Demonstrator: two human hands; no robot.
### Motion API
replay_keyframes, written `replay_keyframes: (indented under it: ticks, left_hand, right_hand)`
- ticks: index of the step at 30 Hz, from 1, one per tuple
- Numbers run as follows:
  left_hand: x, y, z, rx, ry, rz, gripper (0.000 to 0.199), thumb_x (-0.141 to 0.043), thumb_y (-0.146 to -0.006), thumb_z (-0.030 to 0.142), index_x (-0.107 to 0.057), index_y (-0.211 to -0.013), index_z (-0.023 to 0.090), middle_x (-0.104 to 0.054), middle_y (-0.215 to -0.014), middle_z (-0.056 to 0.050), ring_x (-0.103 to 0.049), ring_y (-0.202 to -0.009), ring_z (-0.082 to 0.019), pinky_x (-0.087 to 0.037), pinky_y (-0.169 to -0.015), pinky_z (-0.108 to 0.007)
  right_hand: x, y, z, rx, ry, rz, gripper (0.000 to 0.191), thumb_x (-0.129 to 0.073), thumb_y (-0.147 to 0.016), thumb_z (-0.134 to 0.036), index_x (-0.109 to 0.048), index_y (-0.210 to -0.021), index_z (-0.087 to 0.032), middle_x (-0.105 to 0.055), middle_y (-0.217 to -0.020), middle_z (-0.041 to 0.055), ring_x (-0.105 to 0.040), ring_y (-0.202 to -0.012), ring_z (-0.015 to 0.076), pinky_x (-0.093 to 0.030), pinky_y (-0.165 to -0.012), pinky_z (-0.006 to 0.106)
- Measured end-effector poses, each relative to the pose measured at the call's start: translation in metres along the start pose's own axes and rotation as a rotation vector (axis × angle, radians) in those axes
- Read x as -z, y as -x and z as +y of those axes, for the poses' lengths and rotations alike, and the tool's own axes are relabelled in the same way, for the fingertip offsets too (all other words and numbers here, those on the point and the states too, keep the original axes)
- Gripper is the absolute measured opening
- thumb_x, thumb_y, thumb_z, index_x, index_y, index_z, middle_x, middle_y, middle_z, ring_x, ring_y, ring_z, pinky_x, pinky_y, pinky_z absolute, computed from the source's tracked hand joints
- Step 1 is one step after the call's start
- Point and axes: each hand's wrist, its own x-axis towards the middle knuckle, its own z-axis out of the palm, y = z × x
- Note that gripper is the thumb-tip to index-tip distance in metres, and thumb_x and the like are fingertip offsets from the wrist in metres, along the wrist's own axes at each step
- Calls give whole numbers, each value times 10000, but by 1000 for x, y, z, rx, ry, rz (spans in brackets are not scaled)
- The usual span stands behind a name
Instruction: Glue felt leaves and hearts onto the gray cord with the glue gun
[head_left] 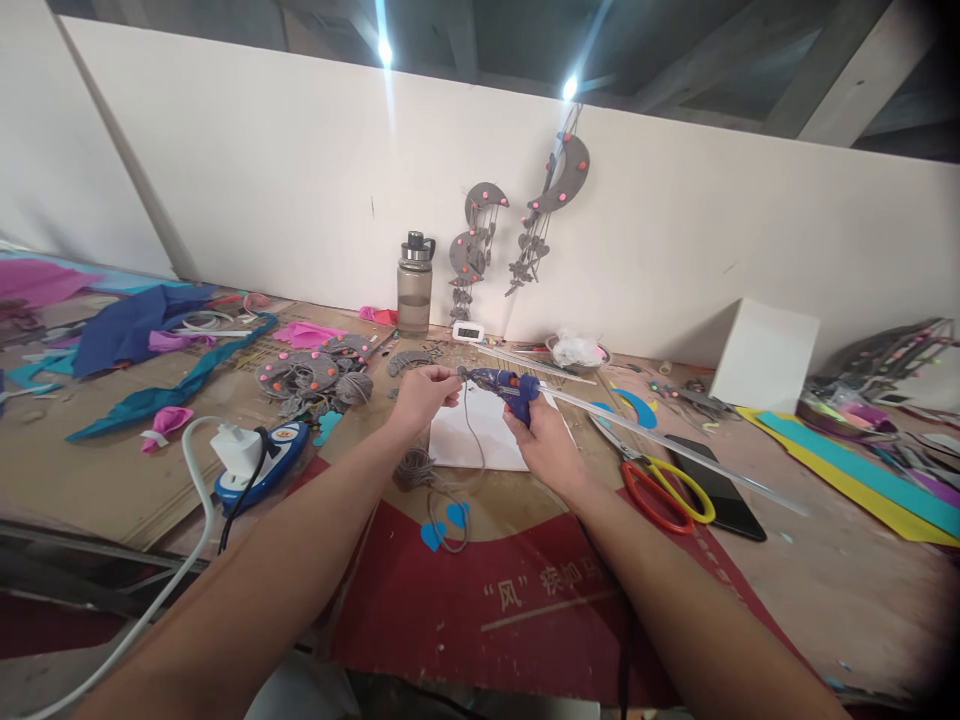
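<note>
So the right hand [553,440] has a firm grip on a blue glue gun [519,397], fist wrapped round the handle, nozzle pointing left. A long clear glue stick [660,437] pokes out the back and runs off to the right, passing over the scissors [664,492] with one red and one yellow handle, plus a black phone [739,515] lying flat. The left hand [429,397] is closed, fingertips pinching a small grey piece [462,373] right up by the nozzle. It's pretty tiny from here, so I can't really tell if the tip is touching it or just beside it.

The gun is held above a white sheet [457,440] on the desk [847,600]. A strand of grey yarn [478,445] hangs down over that sheet, and there's a little bundle of yarn [414,467] just below the left wrist. Nearer the front, two blue hearts [433,537] sit by a loop of yarn.

Off to the left there's a blue and white power strip [262,465] with a white plug in it. At the back, a water bottle [414,295] stands upright near a small white clock [468,331], with grey crescent ornaments [574,175] hanging against the white wall [285,180].
</note>
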Motion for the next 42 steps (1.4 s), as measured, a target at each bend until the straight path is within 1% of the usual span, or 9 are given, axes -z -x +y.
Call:
replay_keyframes:
  ticks: [7,15,20,26,31,34,37,39,42]
  left_hand:
    - [0,0,1,4,-6,2,150,-717,-617,221,-616,-669,123,-590,-596,-5,-527,-511,-91,-497,-549,-261]
    - [1,-3,-4,4,-5,5,156,-706,-609,219,-618,-689,118,-594,-595,-5,-534,-510,-92,-506,-559,-269]
    - [1,-3,-3,14,9,5,158,-709,-605,213,-617,-695,122,-598,-600,-6,-536,-513,-93,-506,-557,-268]
    - [0,1,2,21,9,17,143,-710,-608,219,-615,-658,125,-597,-602,-12,-529,-517,-88,-499,-569,-262]
    - [2,2,6,30,33,27,178,-733,-606,251,-615,-641,123,-611,-616,-24,-524,-514,-86,-481,-553,-251]
    - [3,2,6,61,54,47,174,-736,-609,239,-611,-645,123,-609,-616,-23,-523,-512,-83,-471,-543,-242]
    - [4,-1,4,81,59,65,165,-734,-617,228,-616,-661,122,-612,-619,-23,-525,-511,-79,-468,-543,-235]
    - [4,-2,2,80,59,60,169,-740,-618,230,-623,-672,121,-618,-623,-26,-530,-516,-79,-475,-558,-240]
    - [3,-2,0,68,51,22,168,-746,-613,222,-627,-667,117,-614,-617,-26,-534,-526,-84,-488,-573,-253]
  right_hand:
    - [0,0,1,0,-2,-6,201,-458,-902,-277,-553,-1044,-171,-666,-1025,117,-612,-922,215,-454,-813,312]
    - [-1,0,0,5,-20,-3,256,-461,-899,-261,-541,-1114,-148,-661,-1067,133,-605,-953,225,-448,-848,332]
    - [0,-1,-1,9,-24,-1,200,-464,-899,-271,-549,-1049,-169,-665,-1041,120,-605,-938,221,-452,-835,327]
    - [1,0,0,-4,-76,-1,200,-476,-894,-319,-568,-1009,-184,-676,-1002,98,-614,-911,214,-451,-808,316]
    - [1,-1,5,-24,-225,7,211,-481,-859,-318,-601,-981,-195,-666,-835,33,-604,-727,167,-464,-700,288]
    - [1,-3,7,-100,-385,0,213,-495,-819,-314,-612,-940,-184,-629,-707,0,-562,-597,137,-458,-626,273]
    - [4,-9,11,-201,-500,-3,218,-481,-794,-300,-601,-916,-166,-629,-687,6,-577,-598,135,-455,-590,257]
    - [7,-13,16,-288,-369,-11,209,-470,-797,-305,-610,-864,-164,-640,-683,27,-597,-633,151,-443,-584,257]
    - [11,-19,28,-374,27,-75,244,-472,-813,-353,-620,-725,-180,-644,-647,69,-609,-655,192,-431,-592,287]
